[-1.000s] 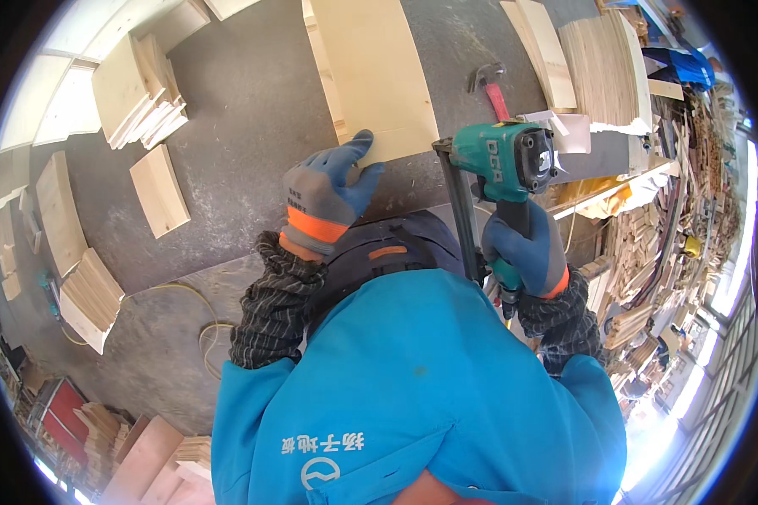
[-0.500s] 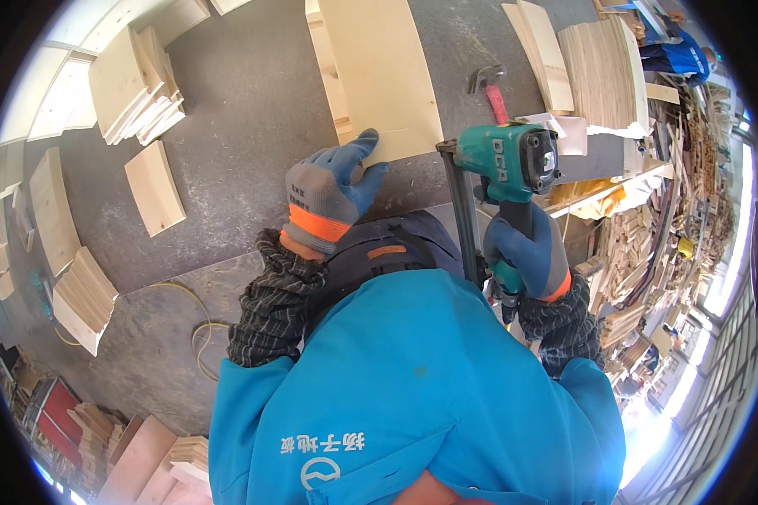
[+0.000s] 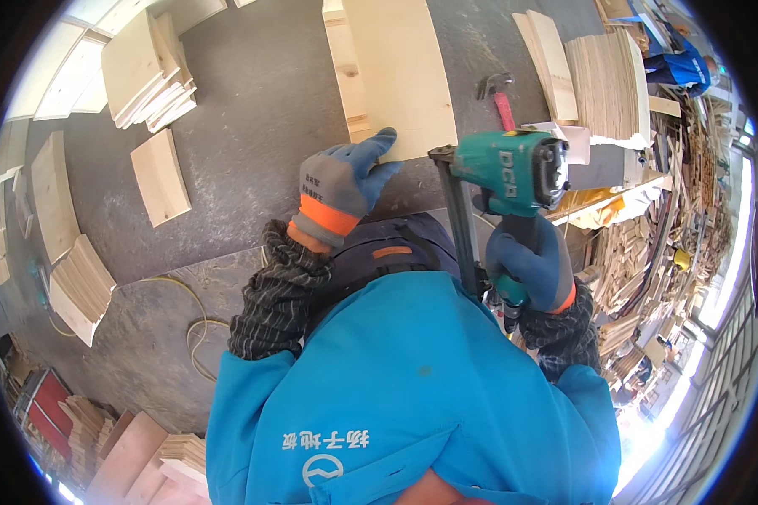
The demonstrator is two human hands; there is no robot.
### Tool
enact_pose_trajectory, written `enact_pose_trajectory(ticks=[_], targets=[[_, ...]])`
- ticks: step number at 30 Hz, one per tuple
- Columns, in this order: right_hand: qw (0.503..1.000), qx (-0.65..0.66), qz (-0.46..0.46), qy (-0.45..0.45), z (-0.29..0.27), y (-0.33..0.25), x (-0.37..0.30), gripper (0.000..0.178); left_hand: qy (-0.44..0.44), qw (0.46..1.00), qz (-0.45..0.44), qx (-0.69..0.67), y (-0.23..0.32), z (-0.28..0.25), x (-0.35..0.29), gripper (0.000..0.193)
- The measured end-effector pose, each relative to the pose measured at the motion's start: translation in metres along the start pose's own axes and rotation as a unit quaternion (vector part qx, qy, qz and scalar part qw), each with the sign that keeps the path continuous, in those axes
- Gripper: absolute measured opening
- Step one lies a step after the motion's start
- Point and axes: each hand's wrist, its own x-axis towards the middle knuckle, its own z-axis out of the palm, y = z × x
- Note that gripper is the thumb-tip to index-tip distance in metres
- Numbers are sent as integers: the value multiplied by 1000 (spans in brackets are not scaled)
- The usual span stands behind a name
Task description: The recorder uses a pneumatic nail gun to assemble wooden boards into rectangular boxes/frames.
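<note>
A pale wooden board (image 3: 400, 76) lies lengthwise on the dark worktable, over a knottier wooden piece (image 3: 344, 63) that shows along its left side. My gloved left hand (image 3: 337, 187) is at the board's near left corner, thumb and fingers closed about its near edge. In my gloved right hand (image 3: 535, 257) is the grip of a green nail gun (image 3: 505, 172), fingers wrapped round it. The gun lies sideways, its black magazine (image 3: 463, 227) running back toward me. Its nose overlaps the board's near right corner; whether it touches the wood I cannot tell.
A claw hammer (image 3: 502, 105) with a red handle lies right of the board. Board stacks stand at the right (image 3: 602, 84) and far left (image 3: 143, 76), with one loose board (image 3: 160, 178) nearer. A yellowish hose (image 3: 195, 316) curls at the lower left. Another person (image 3: 686, 67) is at the far right.
The nail gun's nose has shifted left relative to the board, over its near right corner, and its body has tilted slightly. My left hand stays at the board's near edge. The whole view has shifted a little.
</note>
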Motion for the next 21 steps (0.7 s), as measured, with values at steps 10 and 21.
enact_pose_trajectory(ticks=[10,21], targets=[[996,-83,11,-2,29,-2,9,44,-21,1000,7,-15,-8,-3,-5,45],[996,-86,-14,2,42,3,15,44,-31,999,-12,-34,-9,-4,-8,50]])
